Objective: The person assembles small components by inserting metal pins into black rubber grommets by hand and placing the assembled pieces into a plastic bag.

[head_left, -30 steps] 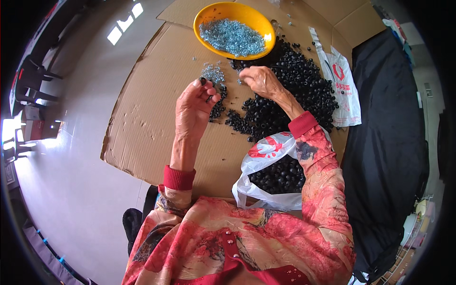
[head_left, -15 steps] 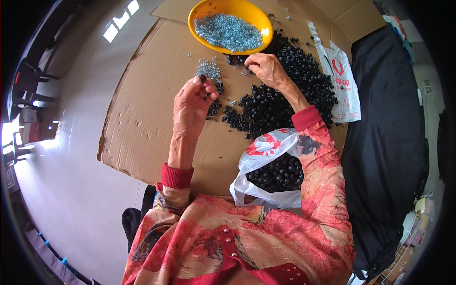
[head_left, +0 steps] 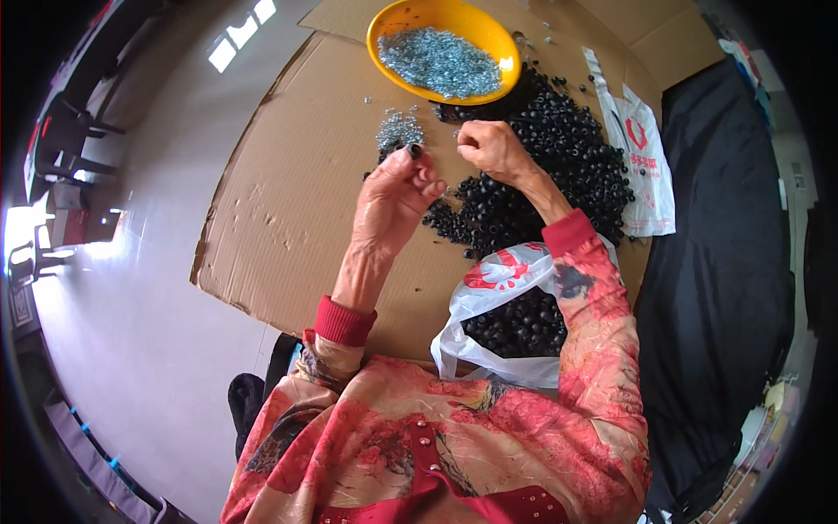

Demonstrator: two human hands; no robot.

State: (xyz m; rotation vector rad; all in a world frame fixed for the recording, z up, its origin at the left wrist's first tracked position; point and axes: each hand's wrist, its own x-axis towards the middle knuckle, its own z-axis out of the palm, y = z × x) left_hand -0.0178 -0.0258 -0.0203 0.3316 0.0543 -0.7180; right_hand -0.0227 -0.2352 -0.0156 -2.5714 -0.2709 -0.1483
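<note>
My left hand (head_left: 390, 199) is closed, with a small black bead (head_left: 415, 151) pinched between thumb and finger. Just to its right, my right hand (head_left: 497, 150) is also closed, fingertips pressed together; whatever they grip is too small to make out. The two hands are apart. Beyond the left fingertips lies a small scatter of clear bluish bits (head_left: 400, 128) on the cardboard (head_left: 288, 183). A large heap of black beads (head_left: 572, 144) spreads around and to the right of my right hand.
A yellow bowl (head_left: 381, 61) with many clear bluish pieces stands at the far side. Near my body, an open white plastic bag (head_left: 449, 336) holds more black beads. Another white bag (head_left: 644, 166) lies flat at the right, beside black cloth (head_left: 711, 262).
My left hand has moved right, closer to my right hand, with the black bead still pinched. The right hand has come slightly nearer to me. The whole view has shifted a little.
</note>
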